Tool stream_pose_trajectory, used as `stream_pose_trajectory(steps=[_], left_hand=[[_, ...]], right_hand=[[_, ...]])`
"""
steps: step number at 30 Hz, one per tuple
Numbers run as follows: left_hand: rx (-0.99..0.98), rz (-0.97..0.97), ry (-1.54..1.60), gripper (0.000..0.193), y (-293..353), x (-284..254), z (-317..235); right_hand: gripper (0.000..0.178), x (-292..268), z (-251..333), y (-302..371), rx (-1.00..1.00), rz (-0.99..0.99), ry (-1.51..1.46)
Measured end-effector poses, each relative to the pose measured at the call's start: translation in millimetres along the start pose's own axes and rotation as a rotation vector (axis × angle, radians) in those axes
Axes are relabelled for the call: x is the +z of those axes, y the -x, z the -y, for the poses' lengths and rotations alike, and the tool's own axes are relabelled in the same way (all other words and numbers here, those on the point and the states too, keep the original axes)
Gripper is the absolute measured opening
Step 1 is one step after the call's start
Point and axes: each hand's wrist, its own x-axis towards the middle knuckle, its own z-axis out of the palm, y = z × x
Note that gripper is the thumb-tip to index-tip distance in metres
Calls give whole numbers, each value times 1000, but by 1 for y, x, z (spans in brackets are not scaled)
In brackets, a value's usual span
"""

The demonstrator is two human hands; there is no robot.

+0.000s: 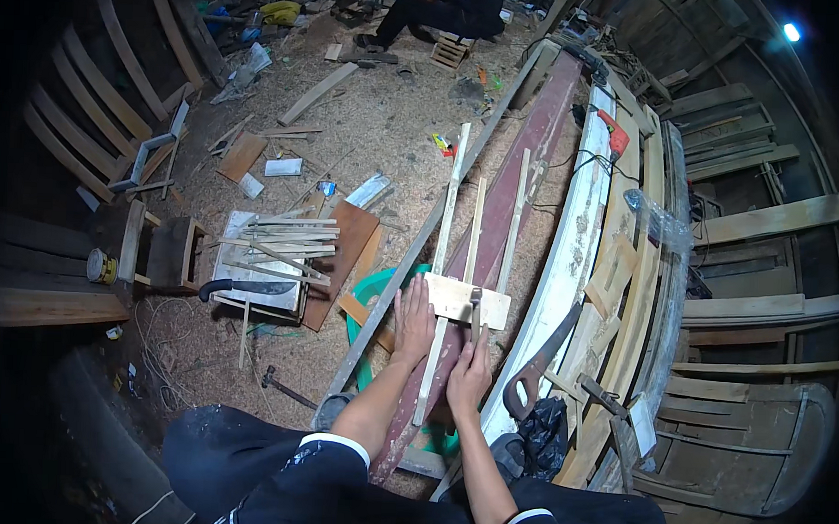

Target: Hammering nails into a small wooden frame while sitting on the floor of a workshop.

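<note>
Clearly, the left hand (414, 319) lay flat and open, pressing a small wooden block (464, 301) across 3 thin slats (476, 236) running near to far. Right hand (471, 370) gripped a tool (475, 310) just near the block.

A rough carpentry workshop with a sawdust-covered floor

Pale wood shavings and offcuts (369, 122) litter the ground; long bent planks (82, 121) lean along the wall, thin light battens (282, 239) lie stacked, and tools sit about: a rusty handsaw (541, 359), a red power drill (613, 135), a dark-handled hammer (281, 384). Another person (442, 11) sits working at the far end.
</note>
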Motion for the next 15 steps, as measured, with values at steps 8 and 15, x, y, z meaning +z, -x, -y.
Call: stream_pose_trajectory(steps=[8,15], left_hand=[[-12,3,4,55,-1,-1,-3],[-15,17,5,55,-1,-1,0]], right_hand=[[55,30,-42,-48,29,26,83],[55,54,-37,-68,-66,67,44]])
